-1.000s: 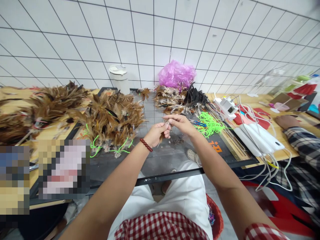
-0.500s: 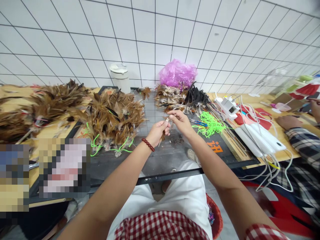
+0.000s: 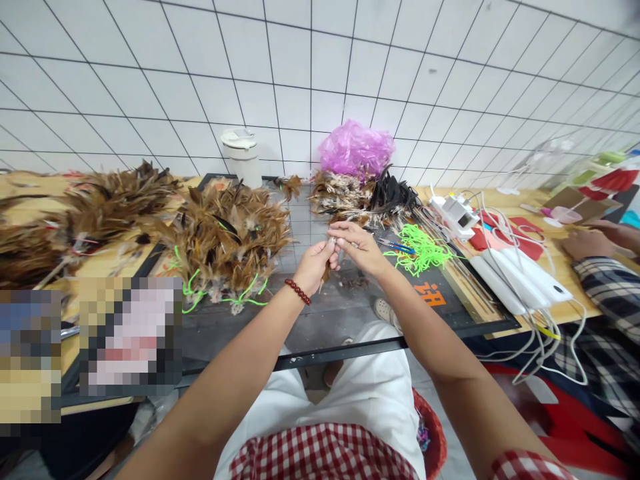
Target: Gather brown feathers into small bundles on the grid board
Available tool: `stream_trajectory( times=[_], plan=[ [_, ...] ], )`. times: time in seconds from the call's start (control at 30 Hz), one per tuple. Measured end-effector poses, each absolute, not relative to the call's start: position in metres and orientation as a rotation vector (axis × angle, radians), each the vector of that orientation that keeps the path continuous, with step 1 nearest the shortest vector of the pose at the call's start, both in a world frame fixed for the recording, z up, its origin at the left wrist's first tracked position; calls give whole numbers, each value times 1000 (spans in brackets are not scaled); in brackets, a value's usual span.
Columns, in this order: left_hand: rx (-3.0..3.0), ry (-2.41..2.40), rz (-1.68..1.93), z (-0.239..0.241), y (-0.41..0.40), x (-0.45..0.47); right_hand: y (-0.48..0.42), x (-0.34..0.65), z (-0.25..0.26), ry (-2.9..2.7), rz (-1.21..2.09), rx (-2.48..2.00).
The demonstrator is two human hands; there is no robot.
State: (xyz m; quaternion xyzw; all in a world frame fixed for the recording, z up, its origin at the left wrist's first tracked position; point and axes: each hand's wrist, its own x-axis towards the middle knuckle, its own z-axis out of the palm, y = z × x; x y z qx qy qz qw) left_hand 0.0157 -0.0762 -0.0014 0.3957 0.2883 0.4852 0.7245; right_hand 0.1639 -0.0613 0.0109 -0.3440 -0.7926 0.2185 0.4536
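Observation:
My left hand (image 3: 315, 264), with a dark red bead bracelet (image 3: 298, 292) at the wrist, is closed around a small bunch of brown feathers (image 3: 326, 275). Their tips poke out below the fingers, and a pale end shows at the thumb. My right hand (image 3: 356, 244) meets it there, thumb and fingers drawn together at that pale end; what they pinch is too small to make out. Left of my hands lies a big heap of brown feathers (image 3: 230, 233) with green cords at its near edge. To the right are blue-handled snips (image 3: 400, 247) and a pile of bright green cords (image 3: 423, 250).
A white lidded cup (image 3: 241, 159) stands by the tiled wall. Pale feathers (image 3: 337, 193), black feathers (image 3: 393, 197) and a pink plastic bag (image 3: 356, 148) lie at the back. A white power strip (image 3: 520, 280) with cables sits right, near another person's hand (image 3: 585, 243).
My right hand's fingers have come down and in, closer to my left thumb. My left hand has barely moved. The other person's hands at the far right have shifted.

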Motion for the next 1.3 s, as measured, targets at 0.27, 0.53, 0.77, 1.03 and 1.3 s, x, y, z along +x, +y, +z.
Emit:
stream_trajectory(
  times=[0.27, 0.53, 0.77, 1.03, 1.3],
  plan=[
    [865, 608, 1099, -2, -76, 16, -66, 164, 14, -2017, 530, -837],
    [1024, 704, 1172, -6, -74, 17, -60, 167, 12, -1915, 664, -836],
    [1110, 719, 1193, -8, -74, 18, -58, 165, 8, -1922, 664, -840],
    [1434, 951, 1198, -18, -72, 14, -62, 161, 15, -1762, 621, -904],
    [1212, 964, 1175, -15, -71, 18, -56, 175, 20, -1461, 769, -762]
  ],
)
